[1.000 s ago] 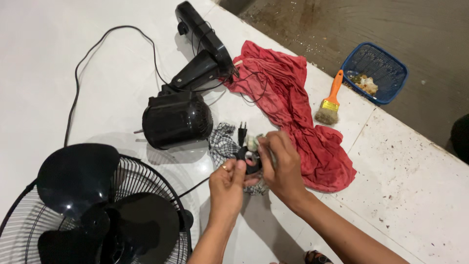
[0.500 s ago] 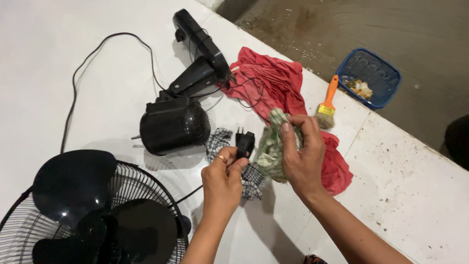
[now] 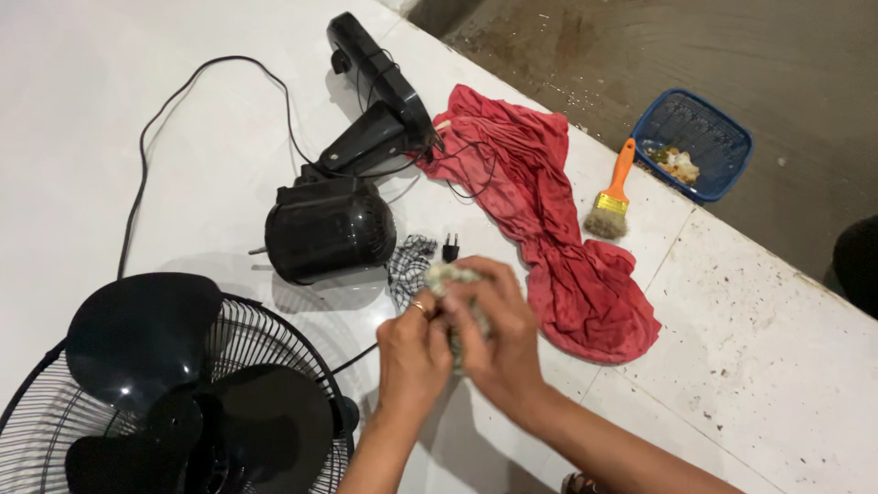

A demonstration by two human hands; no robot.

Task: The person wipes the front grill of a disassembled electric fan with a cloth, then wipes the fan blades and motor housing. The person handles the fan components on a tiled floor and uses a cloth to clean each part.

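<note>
Black plastic and white tile fill the frame as a person's two hands meet at lower centre. The left hand point(image 3: 413, 352), a ring on one finger, and the right hand point(image 3: 494, 334) are pressed together, fingers curled around a bunched checked rag point(image 3: 450, 279); a loose end of it point(image 3: 409, 263) lies on the floor just left of the hands. A black plug point(image 3: 450, 247) pokes up just above the knuckles, prongs pointing toward the top of the frame; which hand grips it cannot be told, since the rag and fingers cover its body.

Left of the plug, a black fan motor point(image 3: 329, 229) lies on its side, joined to its stand point(image 3: 380, 87), which stretches toward upper centre. A black cord point(image 3: 146, 137) loops from there across the upper left of the floor point(image 3: 91, 73). At lower left sits a wire fan guard point(image 3: 55, 430) with the black blade point(image 3: 183, 393) lying in it.

Right of the hands, a red cloth point(image 3: 558, 229) sprawls from upper centre down to mid-frame, its top edge touching the stand. Just beyond it at upper right lies a paintbrush point(image 3: 611, 197) with an orange handle, and past the tile edge a blue basket point(image 3: 693, 142) sits on grey concrete, scraps inside.
</note>
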